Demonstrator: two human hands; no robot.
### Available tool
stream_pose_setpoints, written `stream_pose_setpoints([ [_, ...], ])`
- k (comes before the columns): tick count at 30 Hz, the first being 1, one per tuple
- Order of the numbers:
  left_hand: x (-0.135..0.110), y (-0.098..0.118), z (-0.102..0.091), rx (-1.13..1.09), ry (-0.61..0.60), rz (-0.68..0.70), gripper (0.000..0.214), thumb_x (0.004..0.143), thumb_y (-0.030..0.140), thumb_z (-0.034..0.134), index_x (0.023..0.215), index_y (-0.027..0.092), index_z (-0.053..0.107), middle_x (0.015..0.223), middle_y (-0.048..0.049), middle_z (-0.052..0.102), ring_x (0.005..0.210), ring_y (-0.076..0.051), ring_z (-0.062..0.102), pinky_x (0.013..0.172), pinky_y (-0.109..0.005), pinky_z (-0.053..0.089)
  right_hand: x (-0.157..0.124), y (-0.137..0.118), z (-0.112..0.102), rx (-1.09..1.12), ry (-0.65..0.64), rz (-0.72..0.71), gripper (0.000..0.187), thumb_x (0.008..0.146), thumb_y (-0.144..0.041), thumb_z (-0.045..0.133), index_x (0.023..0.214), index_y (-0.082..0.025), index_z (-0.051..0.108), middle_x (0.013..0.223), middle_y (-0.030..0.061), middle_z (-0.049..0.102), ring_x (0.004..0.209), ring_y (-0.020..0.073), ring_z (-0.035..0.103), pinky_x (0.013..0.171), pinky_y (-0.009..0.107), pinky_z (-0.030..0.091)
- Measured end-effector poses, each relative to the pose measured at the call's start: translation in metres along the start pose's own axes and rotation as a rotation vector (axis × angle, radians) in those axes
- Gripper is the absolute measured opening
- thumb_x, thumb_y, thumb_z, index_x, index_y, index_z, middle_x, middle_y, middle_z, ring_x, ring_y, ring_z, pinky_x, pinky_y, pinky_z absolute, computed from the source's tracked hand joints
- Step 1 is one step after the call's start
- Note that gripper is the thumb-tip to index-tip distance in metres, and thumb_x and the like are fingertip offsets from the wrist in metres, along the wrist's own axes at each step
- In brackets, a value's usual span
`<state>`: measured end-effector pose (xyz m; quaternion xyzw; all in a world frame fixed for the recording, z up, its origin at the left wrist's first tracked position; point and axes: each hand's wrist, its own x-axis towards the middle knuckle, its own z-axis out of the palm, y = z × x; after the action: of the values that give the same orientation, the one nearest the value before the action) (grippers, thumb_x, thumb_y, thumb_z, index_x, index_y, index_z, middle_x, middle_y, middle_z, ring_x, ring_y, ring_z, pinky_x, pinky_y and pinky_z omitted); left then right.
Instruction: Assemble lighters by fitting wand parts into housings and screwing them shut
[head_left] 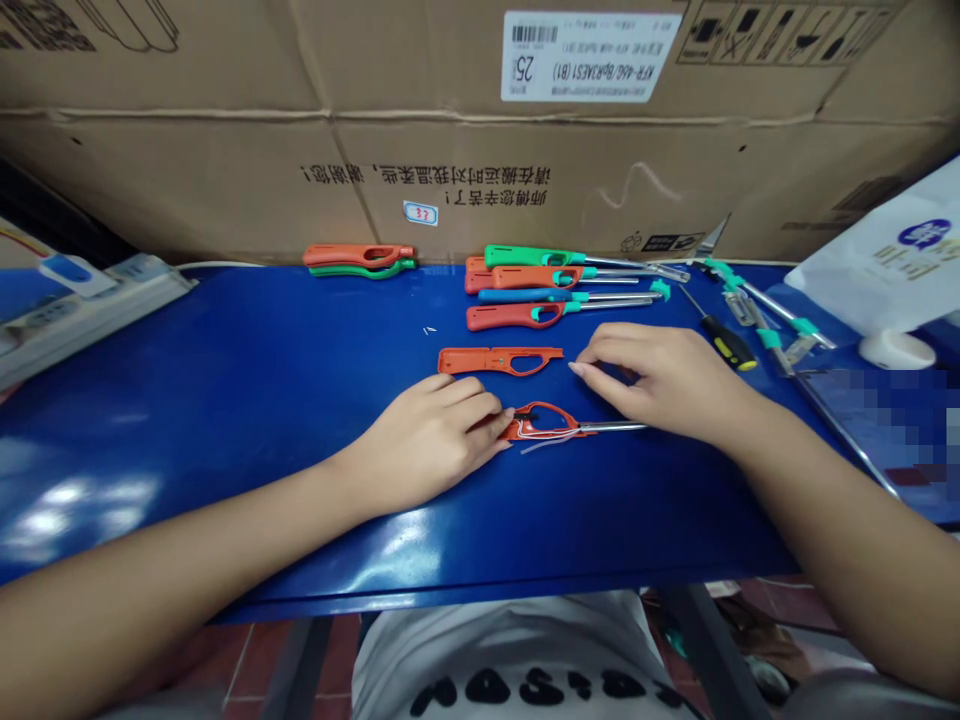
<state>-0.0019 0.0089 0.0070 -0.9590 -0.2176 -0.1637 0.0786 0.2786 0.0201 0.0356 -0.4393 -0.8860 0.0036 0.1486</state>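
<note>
My left hand (439, 435) is closed over the rear of an opened orange gas lighter (551, 432), pressing it on the table. Its fingertips touch a black part inside the handle. White wires and a clear tube lie loose by the trigger opening, and a metal barrel (619, 426) points right; the lighter's rear is hidden under my palm. Just beyond lies the loose orange handle half (480, 361), hollow side up. Near its right end hovers my right hand (667, 380), thumb and index finger pinched together; anything between them is too small to make out.
Assembled lighters (517, 316) lie in a stack behind. Orange and green handle shells (358, 258) rest at back left. A screwdriver (727, 343), loose barrels (772, 300) and a white bag (885, 250) are at right. A power strip (97, 305) stands left; a cardboard box (240, 180) walls the back.
</note>
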Motion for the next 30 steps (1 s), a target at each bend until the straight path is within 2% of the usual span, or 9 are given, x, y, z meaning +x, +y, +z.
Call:
stream_pose_setpoints([
  [3, -0.003, -0.003, 0.002, -0.064, -0.005, -0.017, 0.027, 0.105, 0.031, 0.051, 0.111, 0.016, 0.073, 0.098, -0.007, 0.073, 0.089, -0.019, 0.068, 0.073, -0.032, 0.048, 0.0, 0.009, -0.007, -0.066, 0.04, 0.098, 0.025, 0.098, -0.035, 0.05, 0.087, -0.022, 0.068, 0.091, 0.0042, 0.073, 0.08, 0.0199, 0.065, 0.062, 0.031, 0.04],
  [6, -0.006, -0.007, 0.005, -0.159, 0.009, -0.034, 0.027, 0.104, 0.031, 0.052, 0.116, 0.015, 0.071, 0.103, -0.0086, 0.073, 0.093, -0.02, 0.068, 0.078, -0.033, 0.05, 0.001, 0.025, -0.007, -0.104, 0.058, 0.304, 0.016, 0.091, -0.036, 0.057, 0.089, -0.023, 0.067, 0.089, 0.0038, 0.072, 0.071, 0.0197, 0.062, 0.059, 0.03, 0.038],
  [9, -0.006, -0.009, 0.006, -0.237, 0.035, -0.062, 0.027, 0.103, 0.03, 0.054, 0.12, 0.016, 0.069, 0.105, -0.0093, 0.072, 0.095, -0.02, 0.068, 0.081, -0.033, 0.052, 0.002, 0.041, -0.001, -0.015, 0.052, 0.487, 0.009, 0.082, -0.03, 0.062, 0.087, -0.023, 0.059, 0.079, 0.0009, 0.069, 0.063, 0.0168, 0.058, 0.057, 0.028, 0.037],
  [14, -0.006, -0.01, 0.006, -0.291, 0.014, -0.103, 0.028, 0.103, 0.029, 0.053, 0.122, 0.02, 0.071, 0.111, -0.0097, 0.07, 0.1, -0.021, 0.066, 0.085, -0.034, 0.053, 0.004, 0.049, 0.011, 0.13, 0.015, 0.505, 0.004, 0.077, -0.024, 0.058, 0.078, -0.023, 0.055, 0.074, -0.0002, 0.065, 0.064, 0.0149, 0.055, 0.059, 0.027, 0.038],
  [19, -0.007, -0.013, 0.01, -0.295, 0.027, -0.098, 0.028, 0.103, 0.031, 0.053, 0.12, 0.018, 0.072, 0.112, -0.0102, 0.07, 0.099, -0.021, 0.066, 0.084, -0.035, 0.053, 0.002, 0.058, 0.004, 0.052, 0.071, 0.591, 0.006, 0.079, -0.028, 0.058, 0.077, -0.023, 0.055, 0.075, 0.0003, 0.066, 0.064, 0.0161, 0.056, 0.061, 0.028, 0.039],
  [22, -0.008, -0.015, 0.011, -0.298, 0.024, -0.097, 0.027, 0.103, 0.03, 0.054, 0.119, 0.017, 0.072, 0.112, -0.0103, 0.07, 0.099, -0.021, 0.066, 0.084, -0.035, 0.053, -0.004, 0.077, -0.008, -0.119, 0.052, 0.732, 0.01, 0.082, -0.033, 0.058, 0.078, -0.023, 0.059, 0.086, 0.0038, 0.07, 0.072, 0.0198, 0.059, 0.065, 0.031, 0.042],
  [25, -0.008, -0.016, 0.011, -0.308, 0.026, -0.092, 0.027, 0.103, 0.029, 0.055, 0.12, 0.017, 0.071, 0.112, -0.0105, 0.071, 0.101, -0.021, 0.067, 0.086, -0.035, 0.053, -0.013, 0.104, -0.017, -0.22, 0.021, 0.869, 0.017, 0.085, -0.037, 0.057, 0.089, -0.022, 0.064, 0.092, 0.0105, 0.069, 0.076, 0.0242, 0.061, 0.068, 0.036, 0.046],
  [30, -0.007, -0.017, 0.009, -0.343, 0.024, -0.12, 0.025, 0.101, 0.027, 0.057, 0.121, 0.021, 0.071, 0.112, -0.0092, 0.072, 0.103, -0.021, 0.068, 0.089, -0.035, 0.053, -0.025, 0.142, -0.013, -0.3, 0.041, 0.989, 0.029, 0.083, -0.032, 0.059, 0.106, -0.017, 0.068, 0.105, 0.0194, 0.063, 0.096, 0.0352, 0.063, 0.08, 0.046, 0.05],
])
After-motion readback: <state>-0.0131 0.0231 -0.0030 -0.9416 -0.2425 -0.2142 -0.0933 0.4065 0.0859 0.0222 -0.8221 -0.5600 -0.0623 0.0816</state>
